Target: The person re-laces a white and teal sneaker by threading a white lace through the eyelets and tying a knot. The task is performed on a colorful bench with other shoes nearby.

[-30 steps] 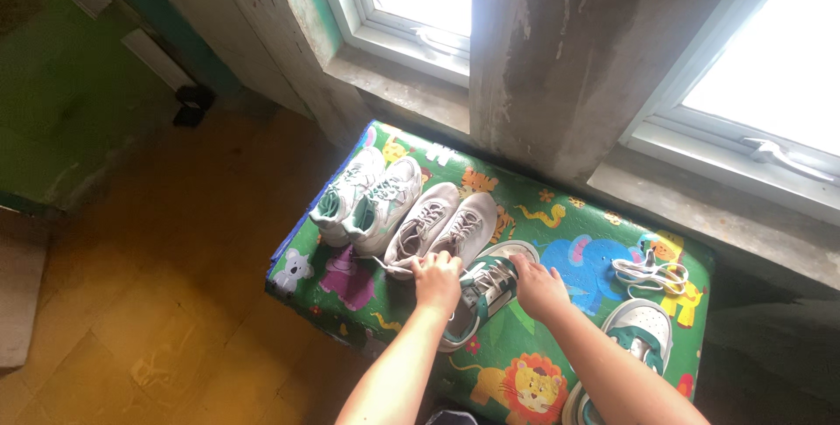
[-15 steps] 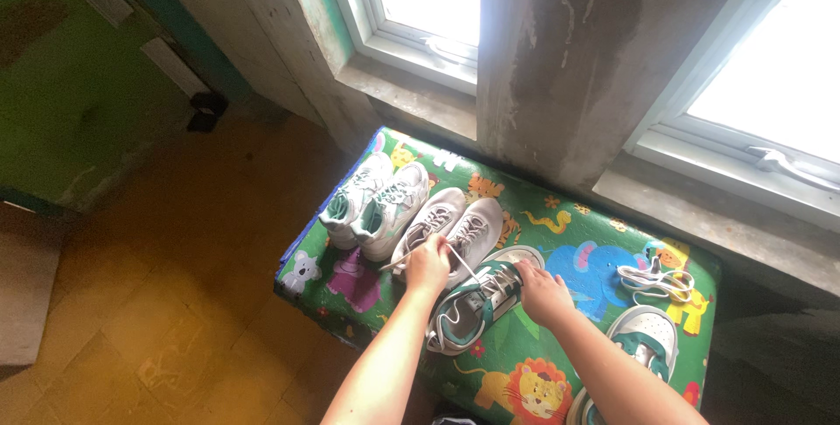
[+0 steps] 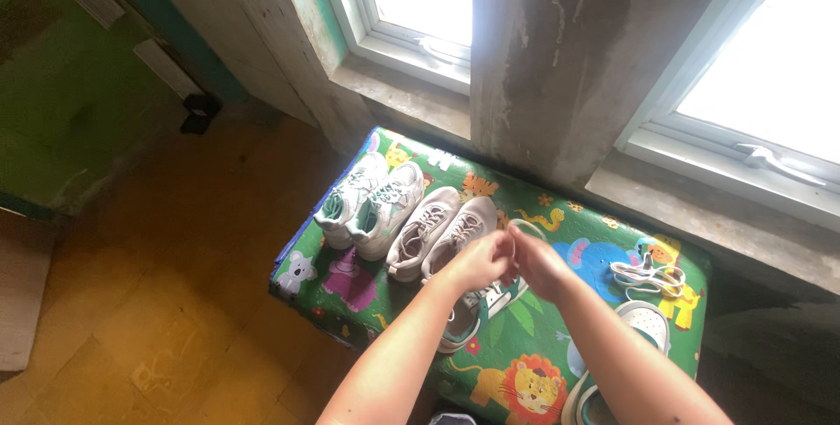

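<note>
We see the left hand and right hand meeting fingertip to fingertip, curled and pinching a white lace above the green-and-white sneaker, which lies on the animal-print mat, right of two paler pairs.

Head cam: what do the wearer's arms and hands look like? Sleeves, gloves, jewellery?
Both forearms are bare up to the frame's bottom edge, with no sleeve in view. The left hand and the right hand wear no gloves. No watch, bracelet or ring is visible, though the fingers are too small and blurred to rule out a thin ring. No cables or markings show.
</note>
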